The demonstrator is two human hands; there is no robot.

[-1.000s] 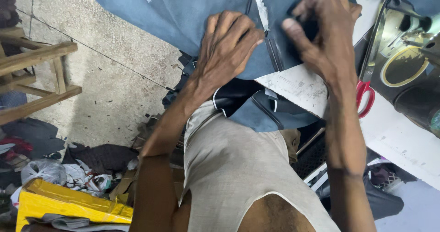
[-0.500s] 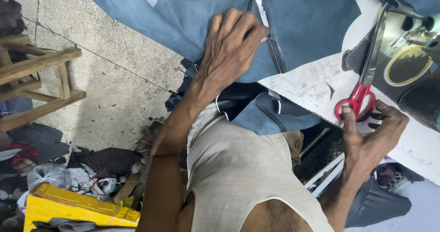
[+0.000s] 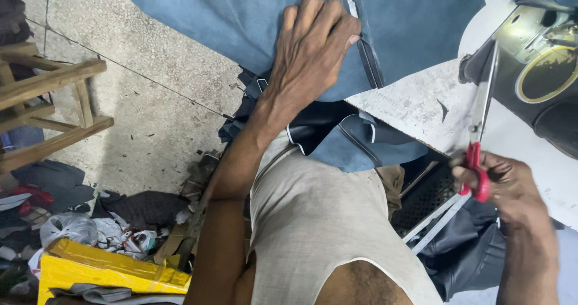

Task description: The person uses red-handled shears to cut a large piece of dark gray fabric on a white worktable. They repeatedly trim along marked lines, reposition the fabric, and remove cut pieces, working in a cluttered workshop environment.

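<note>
Left hand (image 3: 313,46) flat, open on blue fabric (image 3: 241,16) near table edge; right hand (image 3: 503,181) grips red-handled scissors (image 3: 480,142).

Your left hand (image 3: 313,46) lies flat on the blue fabric (image 3: 241,16) at the far edge of the white surface (image 3: 421,106). Your right hand (image 3: 506,184) grips red-handled scissors (image 3: 478,142), blades pointing away, near right.

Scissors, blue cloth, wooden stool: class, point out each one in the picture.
scissors (image 3: 480,137), head view, on the blades just above the red handles.
blue cloth (image 3: 241,16), head view, on its flat spread part.
wooden stool (image 3: 51,82), head view, on a top rail.
</note>
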